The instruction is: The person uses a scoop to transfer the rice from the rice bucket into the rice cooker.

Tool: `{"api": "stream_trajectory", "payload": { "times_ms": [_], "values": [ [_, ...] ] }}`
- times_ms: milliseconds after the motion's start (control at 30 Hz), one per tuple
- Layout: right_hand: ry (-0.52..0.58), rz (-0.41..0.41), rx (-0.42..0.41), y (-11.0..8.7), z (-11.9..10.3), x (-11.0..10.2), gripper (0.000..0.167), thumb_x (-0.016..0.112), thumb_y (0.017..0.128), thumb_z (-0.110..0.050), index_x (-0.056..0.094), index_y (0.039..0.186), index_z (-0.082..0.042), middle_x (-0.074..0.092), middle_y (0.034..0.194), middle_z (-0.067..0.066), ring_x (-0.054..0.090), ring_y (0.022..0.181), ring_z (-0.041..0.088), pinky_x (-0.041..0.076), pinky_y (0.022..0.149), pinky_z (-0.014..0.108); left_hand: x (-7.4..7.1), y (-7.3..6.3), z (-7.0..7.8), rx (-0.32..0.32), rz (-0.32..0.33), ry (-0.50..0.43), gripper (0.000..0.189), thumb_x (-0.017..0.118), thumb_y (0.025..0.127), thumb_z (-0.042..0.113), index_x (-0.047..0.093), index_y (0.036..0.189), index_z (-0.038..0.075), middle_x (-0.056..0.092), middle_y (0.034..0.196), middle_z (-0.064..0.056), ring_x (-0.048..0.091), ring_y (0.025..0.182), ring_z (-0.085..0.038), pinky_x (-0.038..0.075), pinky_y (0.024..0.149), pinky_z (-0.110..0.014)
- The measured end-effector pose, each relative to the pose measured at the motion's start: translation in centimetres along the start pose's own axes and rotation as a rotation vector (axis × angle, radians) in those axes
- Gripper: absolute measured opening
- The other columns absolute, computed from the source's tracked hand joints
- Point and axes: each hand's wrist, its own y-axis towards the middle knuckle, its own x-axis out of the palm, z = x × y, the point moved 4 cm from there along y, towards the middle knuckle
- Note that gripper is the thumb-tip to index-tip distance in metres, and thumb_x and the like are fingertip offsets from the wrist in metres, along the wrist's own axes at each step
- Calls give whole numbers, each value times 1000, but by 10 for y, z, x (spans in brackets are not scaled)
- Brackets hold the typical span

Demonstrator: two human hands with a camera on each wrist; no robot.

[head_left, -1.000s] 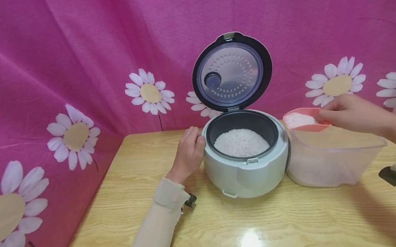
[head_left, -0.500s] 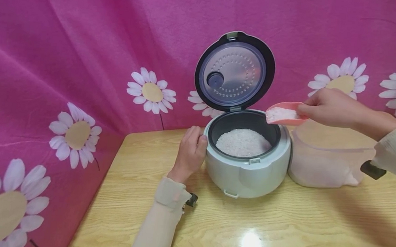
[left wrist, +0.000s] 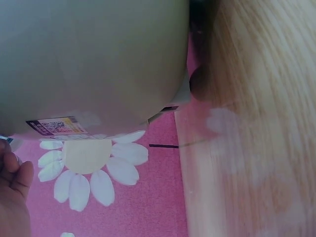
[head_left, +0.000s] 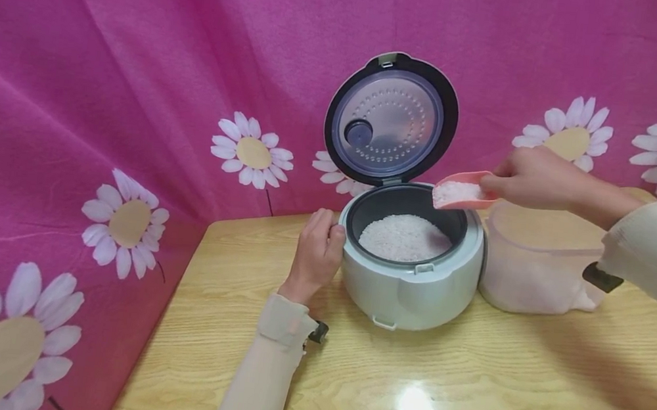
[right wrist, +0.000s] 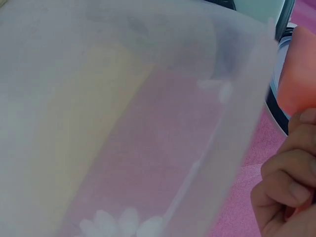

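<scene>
A pale rice cooker (head_left: 408, 298) stands with its lid (head_left: 392, 125) raised, and white rice (head_left: 404, 237) lies in its dark inner pot. At the cooker's left rim, my left hand (head_left: 316, 253) holds on with bent fingers; the left wrist view shows some of those fingers (left wrist: 12, 170) beside the cooker's outer wall. My right hand (head_left: 535, 179) grips the handle of a salmon-pink scoop (head_left: 465, 205), which is loaded with rice. The scoop's front end is over the pot's right rear rim, roughly level. Only its orange-looking underside shows in the right wrist view, above curled fingers (right wrist: 286, 182).
A translucent plastic bin (head_left: 536, 271) with rice in it stands close against the cooker's right side, under my right forearm. Behind the wooden table (head_left: 347, 378) hangs a pink cloth (head_left: 261, 40) with daisies. The raised lid stands just left of the scoop.
My right hand has carried the loaded scoop left, from above the bin to the pot's right rim, slowing in the last half second. The left hand stays at the cooker.
</scene>
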Motion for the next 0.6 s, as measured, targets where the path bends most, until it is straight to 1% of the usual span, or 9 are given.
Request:
{"api": "stream_trajectory", "payload": {
  "times_ms": [67,300,433,600],
  "values": [
    [-24,10,-8,1,-1,0,37,61,95,-30,71,66,-9,38,51,-6,35,47,11,27,48,26,0,0,0,4,3,-8,27,39,98,24,51,87,3,51,83,-13,52,82,-24,42,74,-30],
    [-83,12,-15,2,-5,-1,39,61,94,-29,64,60,-11,38,51,-4,36,48,13,29,49,26,1,0,-2,19,8,-33,30,41,101,26,51,87,2,51,81,-13,51,80,-25,39,73,-29],
    [-122,29,-39,3,-9,-3,41,62,93,-30,59,56,-13,36,51,-5,34,49,12,27,49,26,1,0,-2,8,2,-32,28,40,101,24,51,87,2,50,82,-13,51,80,-24,40,73,-29],
    [-173,40,-49,5,-12,-5,41,61,93,-32,58,56,-14,36,51,-6,34,50,12,26,50,27,0,0,-1,-5,-7,-29,28,40,101,24,50,87,3,50,82,-13,51,81,-24,40,73,-30]
  ]
}}
